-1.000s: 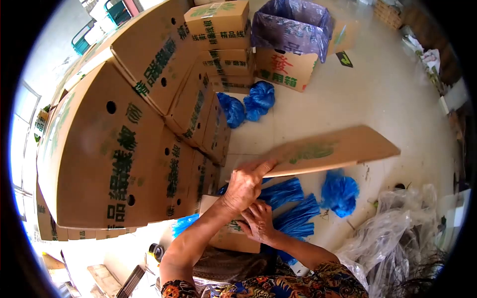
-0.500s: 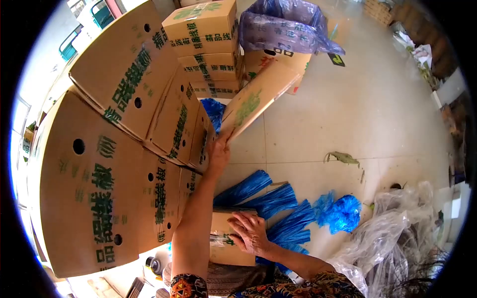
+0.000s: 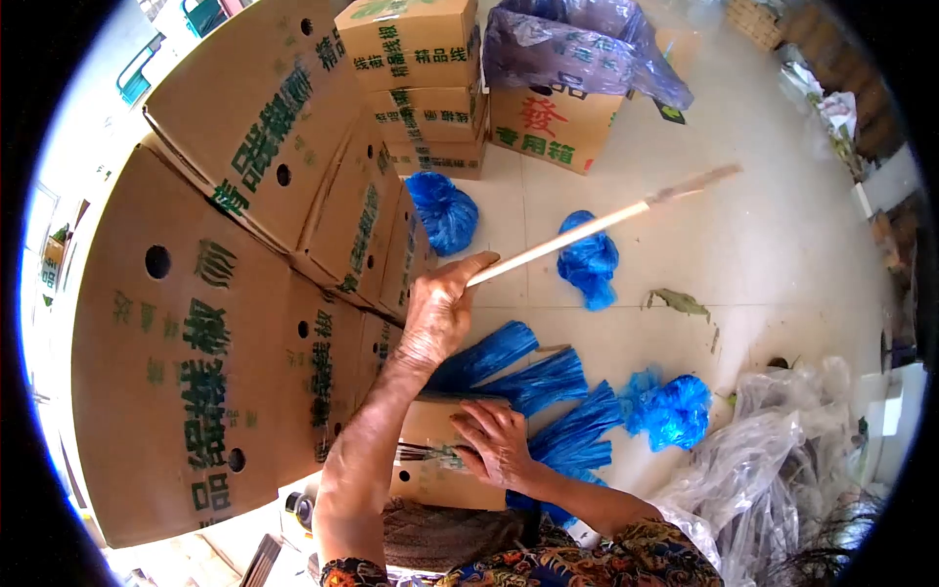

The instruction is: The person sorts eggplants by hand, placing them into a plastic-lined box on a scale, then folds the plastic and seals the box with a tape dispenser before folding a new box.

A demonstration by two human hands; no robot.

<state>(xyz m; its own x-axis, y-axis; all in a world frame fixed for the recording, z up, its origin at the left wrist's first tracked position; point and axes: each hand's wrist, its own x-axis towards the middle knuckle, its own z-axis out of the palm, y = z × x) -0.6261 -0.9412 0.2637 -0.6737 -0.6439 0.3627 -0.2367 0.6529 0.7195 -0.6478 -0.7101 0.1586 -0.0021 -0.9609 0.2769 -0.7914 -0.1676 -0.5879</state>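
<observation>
My left hand (image 3: 440,308) is closed round one end of a flat cardboard sheet (image 3: 562,242). The sheet shows nearly edge-on as a pale strip slanting up to the right, its far end blurred. Below, my right hand (image 3: 499,442) lies on a small cardboard box (image 3: 428,421), its fingers stretched out and lying over the top. Dark strips with something shiny show just left of those fingertips; I cannot make out what they are. Bundles of blue plastic (image 3: 538,380) fan out on the floor beside this box.
Large printed cartons (image 3: 225,391) are stacked along the left. Smaller cartons (image 3: 430,68) stand at the back, near a box (image 3: 553,127) with a purple plastic liner (image 3: 577,49). Crumpled blue bags (image 3: 589,259) and clear plastic sheeting (image 3: 753,460) lie on the tiled floor.
The cardboard sheet in my left hand has swung right and turned from showing its printed face to edge-on. Blue bags behind it have come into view. My right hand stays on the box.
</observation>
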